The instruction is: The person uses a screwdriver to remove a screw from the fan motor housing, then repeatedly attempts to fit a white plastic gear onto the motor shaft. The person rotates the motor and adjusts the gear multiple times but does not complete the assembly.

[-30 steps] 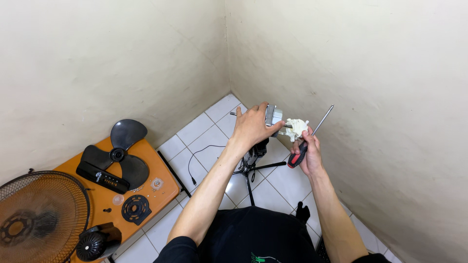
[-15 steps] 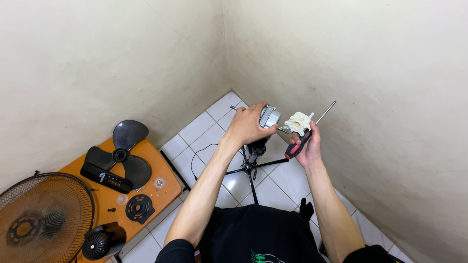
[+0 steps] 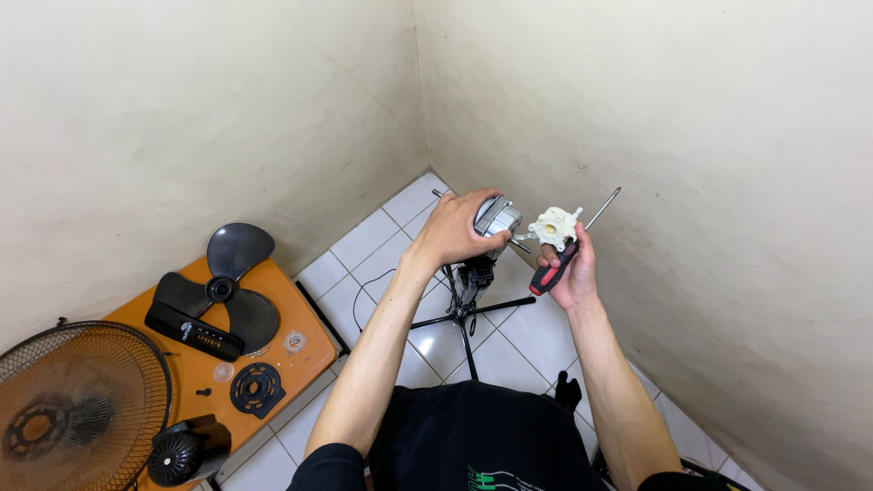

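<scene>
My left hand [image 3: 455, 229] grips the fan motor [image 3: 496, 216] above the floor tiles; my right hand [image 3: 568, 271] clasps the screwdriver [image 3: 571, 247] and white gear housing [image 3: 554, 226], seemingly just detached. Next: set it aside carefully.

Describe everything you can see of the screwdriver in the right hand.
The screwdriver has a red and black handle, plastic or rubber by its look, and a thin bright metal shaft that slants up and right toward the wall. The right hand clasps its handle, with the white plastic part held just above. The tip touches nothing.
</scene>
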